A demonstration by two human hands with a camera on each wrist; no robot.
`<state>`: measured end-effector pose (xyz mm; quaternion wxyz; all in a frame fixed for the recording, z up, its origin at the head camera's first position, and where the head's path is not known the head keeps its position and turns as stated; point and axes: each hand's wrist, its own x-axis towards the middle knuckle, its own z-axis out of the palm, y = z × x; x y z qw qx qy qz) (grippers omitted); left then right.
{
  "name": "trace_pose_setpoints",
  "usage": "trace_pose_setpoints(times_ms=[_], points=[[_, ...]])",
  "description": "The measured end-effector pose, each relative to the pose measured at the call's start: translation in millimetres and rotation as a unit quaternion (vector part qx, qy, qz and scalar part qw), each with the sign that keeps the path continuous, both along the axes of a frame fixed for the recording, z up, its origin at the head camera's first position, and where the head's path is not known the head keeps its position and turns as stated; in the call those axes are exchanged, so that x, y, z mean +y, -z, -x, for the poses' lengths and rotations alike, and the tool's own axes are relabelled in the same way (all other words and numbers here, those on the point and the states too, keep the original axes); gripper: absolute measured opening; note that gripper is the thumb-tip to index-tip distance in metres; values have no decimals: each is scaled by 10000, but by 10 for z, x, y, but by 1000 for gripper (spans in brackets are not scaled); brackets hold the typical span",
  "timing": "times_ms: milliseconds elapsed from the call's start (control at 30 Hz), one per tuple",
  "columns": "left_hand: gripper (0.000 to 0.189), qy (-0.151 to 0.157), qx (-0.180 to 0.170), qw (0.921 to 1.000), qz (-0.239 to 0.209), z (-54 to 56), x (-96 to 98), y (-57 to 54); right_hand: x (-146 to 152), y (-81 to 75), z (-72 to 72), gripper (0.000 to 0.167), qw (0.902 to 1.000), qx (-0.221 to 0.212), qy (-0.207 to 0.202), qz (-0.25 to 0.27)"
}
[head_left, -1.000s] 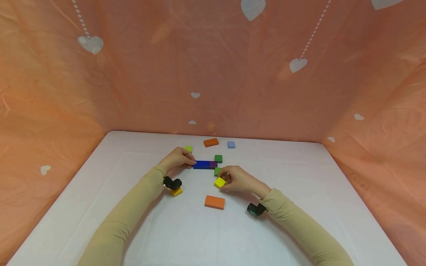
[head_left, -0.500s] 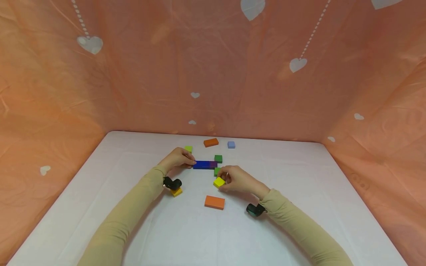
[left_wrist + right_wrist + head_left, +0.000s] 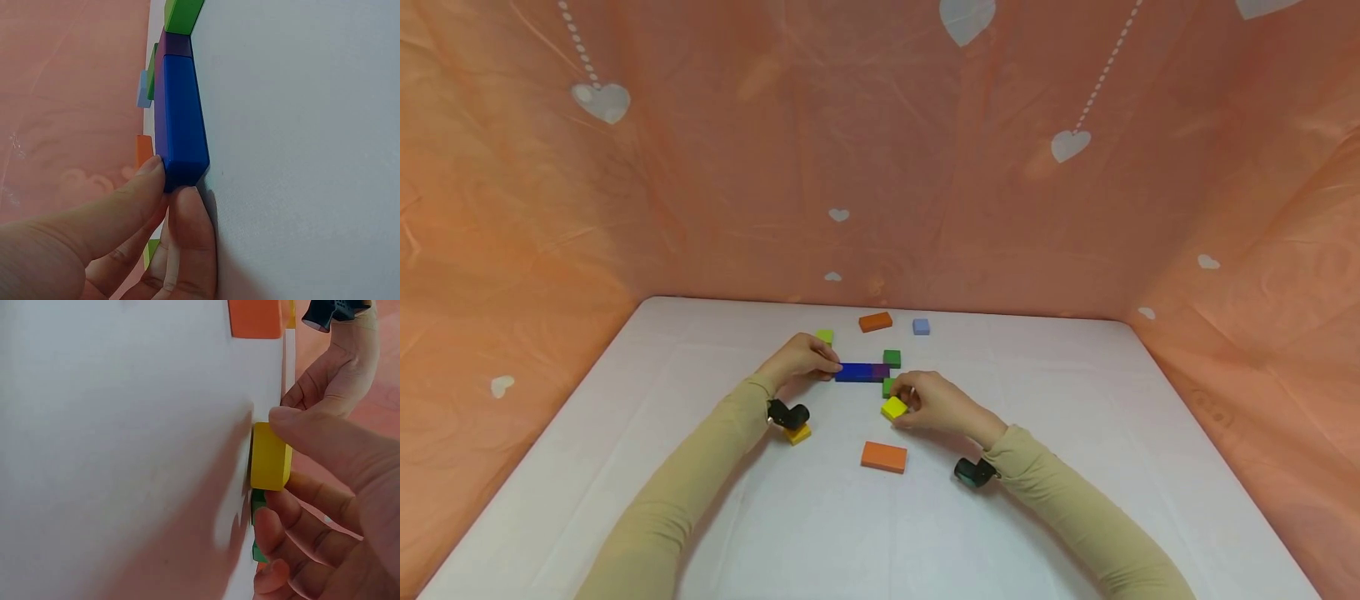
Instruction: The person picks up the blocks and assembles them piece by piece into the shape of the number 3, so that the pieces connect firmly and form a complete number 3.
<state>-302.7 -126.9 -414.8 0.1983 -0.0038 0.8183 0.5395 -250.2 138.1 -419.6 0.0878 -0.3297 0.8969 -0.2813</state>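
Note:
My left hand [image 3: 801, 357] grips the left end of a long blue block [image 3: 853, 372], thumb on its upper edge and a finger against its end in the left wrist view. The blue block lies flat, and a small purple block [image 3: 881, 372] touches its right end. Green blocks stand behind [image 3: 892, 358] and in front [image 3: 888, 387] of the purple end. My right hand [image 3: 943, 406] pinches a yellow square block [image 3: 269, 456] between thumb and fingers, just in front of the nearer green block. Whether the yellow block touches the table is hard to tell.
An orange rectangular block [image 3: 883, 457] lies nearest me. An amber block [image 3: 798, 434] sits partly hidden under the left wrist camera. Farther back are a lime block [image 3: 825, 335], another orange block [image 3: 876, 322] and a light blue block [image 3: 921, 327] on the white table [image 3: 1045, 367].
The yellow block in my right hand has shifted very slightly left and away from me. My left hand and the blue block stay where they were.

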Motion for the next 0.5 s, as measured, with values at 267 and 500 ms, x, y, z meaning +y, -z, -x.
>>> trace_pose_setpoints(times_ms=[267, 500], points=[[19, -15, -23, 10000, 39, 17, -1, 16, 13, -24, -32, 38, 9999, -85, 107, 43], [18, -30, -23, 10000, -34, -5, 3, -8, 23, -35, -36, 35, 9999, 6, 158, 8]])
